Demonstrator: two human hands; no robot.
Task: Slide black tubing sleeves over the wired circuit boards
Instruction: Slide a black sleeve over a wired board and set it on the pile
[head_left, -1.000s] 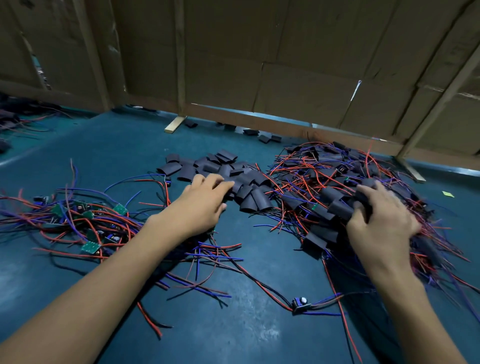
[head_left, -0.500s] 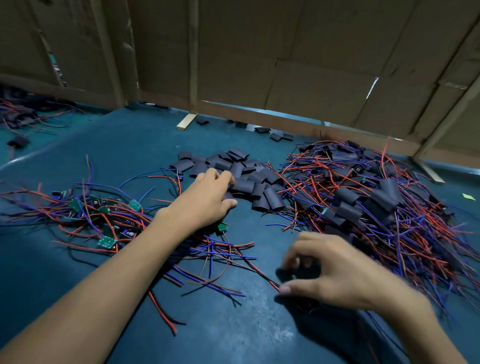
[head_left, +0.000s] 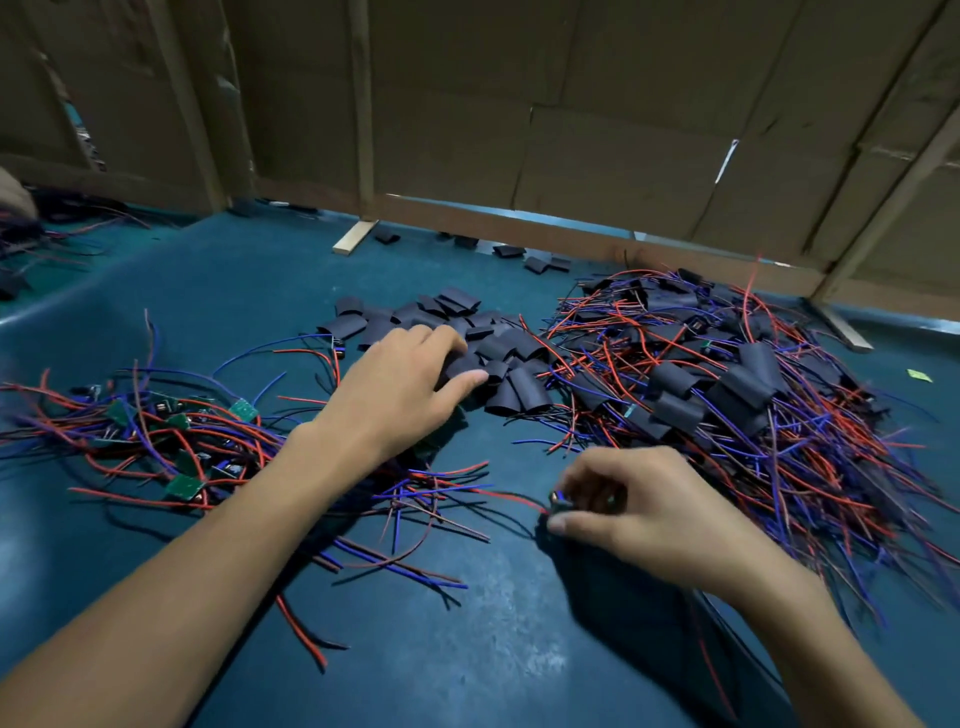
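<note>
Nearest, the right hand (head_left: 639, 512) pinches a small wired board (head_left: 562, 503) between thumb and curled fingers, low over the mat (head_left: 498, 649), its red wire trailing left; no sleeve is on it yet. Loose red and blue wires (head_left: 415, 499) lie just beside it, under the left forearm. Further out, the left hand (head_left: 400, 395) rests with fingers extended on the near edge of the sleeves (head_left: 498, 358), a heap of short black tubes; whether it has one pinched cannot be told. To the left lies a tangle of bare boards (head_left: 182, 447), green and unsleeved: work left. To the right, a larger pile of sleeved boards (head_left: 727, 395) suggests well over half is done. Beyond, stray tubes (head_left: 545, 262) sit by the cardboard wall (head_left: 597, 130).
</note>
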